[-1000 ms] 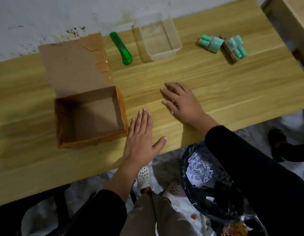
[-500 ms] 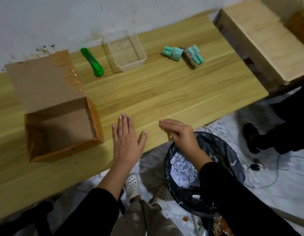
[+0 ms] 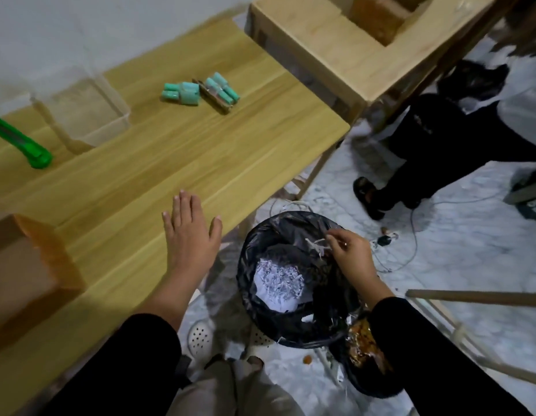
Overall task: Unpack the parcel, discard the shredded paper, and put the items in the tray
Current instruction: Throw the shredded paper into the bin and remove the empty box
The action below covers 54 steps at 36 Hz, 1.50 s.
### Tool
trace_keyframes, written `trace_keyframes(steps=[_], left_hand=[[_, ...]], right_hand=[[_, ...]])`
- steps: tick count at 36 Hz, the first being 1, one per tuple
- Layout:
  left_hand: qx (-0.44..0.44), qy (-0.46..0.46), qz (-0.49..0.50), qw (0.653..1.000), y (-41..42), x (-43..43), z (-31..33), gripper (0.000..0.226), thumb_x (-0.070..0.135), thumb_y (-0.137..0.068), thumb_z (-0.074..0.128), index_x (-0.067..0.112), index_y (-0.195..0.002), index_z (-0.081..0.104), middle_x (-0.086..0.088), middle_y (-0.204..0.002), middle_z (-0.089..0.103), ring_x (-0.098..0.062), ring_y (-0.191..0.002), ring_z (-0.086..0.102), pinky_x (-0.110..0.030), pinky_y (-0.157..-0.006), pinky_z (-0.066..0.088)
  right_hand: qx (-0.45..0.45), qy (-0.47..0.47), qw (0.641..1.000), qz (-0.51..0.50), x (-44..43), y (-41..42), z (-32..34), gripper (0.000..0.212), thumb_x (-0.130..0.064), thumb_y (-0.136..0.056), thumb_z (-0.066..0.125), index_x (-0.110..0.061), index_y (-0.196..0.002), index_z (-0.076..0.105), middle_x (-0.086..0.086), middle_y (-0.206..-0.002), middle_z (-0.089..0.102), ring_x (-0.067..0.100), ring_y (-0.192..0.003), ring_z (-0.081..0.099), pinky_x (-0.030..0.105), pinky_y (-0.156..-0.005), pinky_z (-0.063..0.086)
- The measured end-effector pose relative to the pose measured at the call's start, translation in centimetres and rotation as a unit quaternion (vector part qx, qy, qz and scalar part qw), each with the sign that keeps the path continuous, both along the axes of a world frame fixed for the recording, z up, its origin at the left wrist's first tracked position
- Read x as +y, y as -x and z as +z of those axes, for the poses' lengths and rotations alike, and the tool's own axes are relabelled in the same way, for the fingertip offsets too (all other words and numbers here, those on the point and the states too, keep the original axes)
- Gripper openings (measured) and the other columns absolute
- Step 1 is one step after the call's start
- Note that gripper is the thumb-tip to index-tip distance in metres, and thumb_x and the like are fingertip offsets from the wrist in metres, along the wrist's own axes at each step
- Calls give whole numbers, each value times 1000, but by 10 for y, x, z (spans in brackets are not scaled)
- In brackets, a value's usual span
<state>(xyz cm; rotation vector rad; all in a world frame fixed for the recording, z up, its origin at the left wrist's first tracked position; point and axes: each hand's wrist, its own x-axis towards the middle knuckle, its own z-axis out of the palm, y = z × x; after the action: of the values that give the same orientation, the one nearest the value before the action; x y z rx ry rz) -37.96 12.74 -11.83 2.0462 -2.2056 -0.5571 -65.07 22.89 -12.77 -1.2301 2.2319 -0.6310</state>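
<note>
My right hand [image 3: 349,253] hangs over the black-lined bin [image 3: 260,235] on the floor and pinches a few strips of shredded paper [image 3: 317,246]. A heap of shredded paper [image 3: 278,280] lies inside the bin. My left hand [image 3: 190,235] rests flat, fingers straight, on the wooden table [image 3: 170,163] near its front edge. The open cardboard parcel [image 3: 29,265] stands at the left edge. Two bundles of teal items [image 3: 181,93] [image 3: 220,91] lie at the back of the table. The clear plastic tray [image 3: 86,115] stands left of them.
A green box cutter [image 3: 20,144] lies left of the tray. A second wooden table [image 3: 335,46] stands to the right. Another person's dark legs and shoe [image 3: 368,193] are on the tiled floor beyond the bin, beside loose cables [image 3: 410,235]. A wooden bar [image 3: 476,297] juts in from the right.
My right hand left the table's front edge and moved right and down over the bin with paper strips. The view swung right; my left hand stayed flat on the table.
</note>
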Motion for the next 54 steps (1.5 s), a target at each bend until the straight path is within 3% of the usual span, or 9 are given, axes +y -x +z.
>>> trace_keyframes(steps=[11,18,25,33,42,45,47,51,54], left_hand=[[-2,-22,-10,1000,-2,-7,11,66,43,-95,37,4,-145,20,-15,-156,10,-28,-145,8,-44,-117,13],[21,-7,23,999,-33,-32,66,46,33,-92,45,1,-125,48,-19,-127,52,-35,-116,48,-42,-94,41],[58,110,210,970,-136,-18,119,42,29,-92,48,2,-125,49,-19,-124,53,-36,-116,48,-43,-93,41],[89,85,438,891,-270,51,98,45,27,-93,46,-7,-123,48,-32,-116,54,-46,-109,51,-52,-93,44],[237,36,436,868,-276,81,66,49,10,-99,31,2,-146,18,-15,-153,24,-29,-140,28,-31,-108,26],[254,58,443,858,-267,84,70,47,9,-100,30,7,-146,22,3,-117,55,-13,-93,56,-20,-71,40],[267,78,429,860,-260,82,77,46,9,-99,32,9,-145,25,24,-83,40,8,-67,33,-10,-53,32],[325,62,374,867,-227,60,108,47,20,-101,31,23,-147,22,6,-137,46,-7,-118,46,-14,-84,37],[359,54,318,876,-189,35,126,47,24,-101,30,30,-146,21,5,-143,40,-16,-123,48,-27,-92,42]], right_hand=[[14,-45,999,26,1,-3,19,27,-12,-88,57,-7,-114,65,13,-114,68,25,-105,62,21,-83,40],[-17,23,989,144,-73,-65,87,30,-13,-94,50,-10,-122,59,9,-128,60,23,-116,56,27,-96,44],[-43,72,945,316,-136,-193,129,30,-15,-93,50,-11,-122,58,7,-127,60,21,-119,54,29,-99,41],[-127,18,887,444,-141,-325,108,39,-17,-92,51,-10,-130,50,11,-133,55,23,-124,50,35,-105,41],[-178,-22,883,433,-125,-370,77,45,-12,-91,49,-17,-135,43,9,-126,60,26,-116,56,35,-99,47],[-189,-14,893,409,-125,-364,78,42,-8,-90,48,-17,-131,51,10,-115,67,26,-104,62,31,-89,50],[-201,-13,901,384,-128,-351,86,42,-8,-90,50,-16,-131,52,7,-115,66,22,-105,62,20,-84,46],[-233,-7,919,319,-142,-311,106,44,-12,-91,52,-18,-134,48,5,-124,62,20,-108,61,30,-90,52],[-240,15,936,257,-150,-264,123,45,-14,-91,52,-22,-135,47,4,-127,60,22,-110,60,44,-90,54]])
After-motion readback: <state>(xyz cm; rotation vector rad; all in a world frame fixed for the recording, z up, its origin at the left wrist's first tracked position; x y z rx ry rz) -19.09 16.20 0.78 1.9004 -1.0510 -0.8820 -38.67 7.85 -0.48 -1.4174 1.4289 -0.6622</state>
